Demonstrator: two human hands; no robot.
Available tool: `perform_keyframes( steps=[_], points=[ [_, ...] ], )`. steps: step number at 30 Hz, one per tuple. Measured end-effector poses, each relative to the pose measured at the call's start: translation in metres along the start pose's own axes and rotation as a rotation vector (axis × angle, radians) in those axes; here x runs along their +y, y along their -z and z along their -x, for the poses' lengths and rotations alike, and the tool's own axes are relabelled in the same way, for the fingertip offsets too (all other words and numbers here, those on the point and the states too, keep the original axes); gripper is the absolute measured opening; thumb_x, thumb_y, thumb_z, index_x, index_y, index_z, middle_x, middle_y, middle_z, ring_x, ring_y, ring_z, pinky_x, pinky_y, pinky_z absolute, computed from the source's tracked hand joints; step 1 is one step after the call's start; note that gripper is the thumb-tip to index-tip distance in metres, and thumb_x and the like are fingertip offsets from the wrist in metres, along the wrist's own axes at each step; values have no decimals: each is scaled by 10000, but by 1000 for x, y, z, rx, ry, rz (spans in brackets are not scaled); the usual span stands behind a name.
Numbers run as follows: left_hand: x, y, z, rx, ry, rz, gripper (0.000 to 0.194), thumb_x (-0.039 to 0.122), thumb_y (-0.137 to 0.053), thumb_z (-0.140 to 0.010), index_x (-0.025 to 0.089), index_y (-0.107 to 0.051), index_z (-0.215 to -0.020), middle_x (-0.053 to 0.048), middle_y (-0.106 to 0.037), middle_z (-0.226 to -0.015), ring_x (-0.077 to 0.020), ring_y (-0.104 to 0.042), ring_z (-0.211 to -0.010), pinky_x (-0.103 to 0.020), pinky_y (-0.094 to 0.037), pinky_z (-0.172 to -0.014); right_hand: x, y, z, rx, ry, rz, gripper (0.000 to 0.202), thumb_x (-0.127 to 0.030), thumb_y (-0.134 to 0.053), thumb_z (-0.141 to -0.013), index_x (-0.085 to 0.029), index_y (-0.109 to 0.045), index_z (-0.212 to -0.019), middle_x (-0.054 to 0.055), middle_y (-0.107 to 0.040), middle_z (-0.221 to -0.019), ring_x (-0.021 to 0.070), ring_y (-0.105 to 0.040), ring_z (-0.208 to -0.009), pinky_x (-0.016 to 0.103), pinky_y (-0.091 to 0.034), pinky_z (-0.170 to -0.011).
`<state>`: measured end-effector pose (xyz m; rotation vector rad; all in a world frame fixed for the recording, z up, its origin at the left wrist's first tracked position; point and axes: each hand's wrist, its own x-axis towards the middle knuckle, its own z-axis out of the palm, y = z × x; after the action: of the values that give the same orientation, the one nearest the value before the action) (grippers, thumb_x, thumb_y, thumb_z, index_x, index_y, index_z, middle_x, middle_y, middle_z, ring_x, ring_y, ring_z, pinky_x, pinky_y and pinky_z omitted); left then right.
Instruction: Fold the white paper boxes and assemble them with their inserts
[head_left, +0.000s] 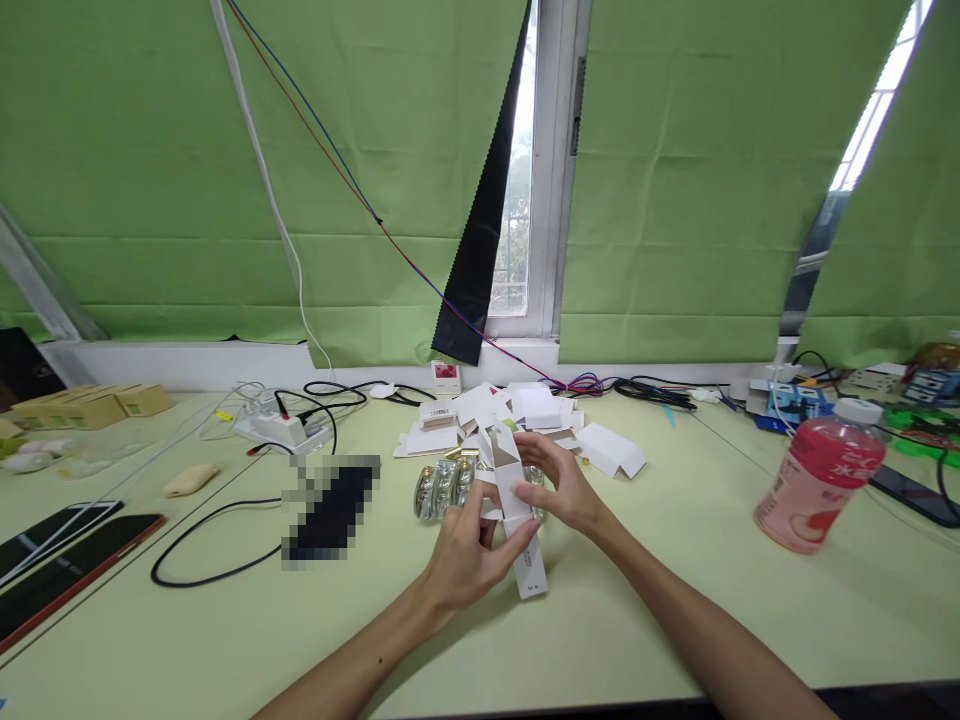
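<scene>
Both hands hold a narrow white cardboard box (508, 482), tilted, with its upper end open and flaps standing out. My left hand (474, 550) grips its lower left side, thumb across the front and fingers partly hidden behind. On the upper right, my right hand (561, 484) pinches the box, thumb on the front face and fingers behind. Small print shows near the bottom end. Just behind the hands several round clear-and-metal items (442, 488) stand in a row, partly covered by the box. What is inside the box cannot be seen.
A heap of white folded cartons (480, 408) lies behind the hands. To the right stands a pink drink bottle (817, 475). A power strip (285, 430) with cables, a blurred dark object (334, 508) and tablets (75, 570) are on the left of the table (600, 640).
</scene>
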<state>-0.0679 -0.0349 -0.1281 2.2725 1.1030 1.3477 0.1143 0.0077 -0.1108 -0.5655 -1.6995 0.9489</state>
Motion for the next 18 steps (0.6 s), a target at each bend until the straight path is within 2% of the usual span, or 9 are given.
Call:
perform_keyframes(
  steps=[13, 18],
  points=[
    [-1, 0, 0, 13, -24, -13, 303, 384, -678, -862, 225, -423, -897, 154, -318, -443, -61, -287, -337, -184, -195, -402, 4, 1, 0, -25, 13, 6, 548, -447, -797, -806, -226, -590, -1263, 96, -669, -1230, 258, -643, -1130, 398, -499, -997],
    [-1, 0, 0, 12, -26, -21, 289, 379, -671, -865, 221, -433, -907, 157, -309, -446, -57, -273, -342, -181, -193, -405, 5, 0, 0, -23, 3, -26, 605, -462, -807, -792, -222, -575, -1296, 108, -668, -1245, 274, -632, -1167, 424, -489, -1027]
  ],
)
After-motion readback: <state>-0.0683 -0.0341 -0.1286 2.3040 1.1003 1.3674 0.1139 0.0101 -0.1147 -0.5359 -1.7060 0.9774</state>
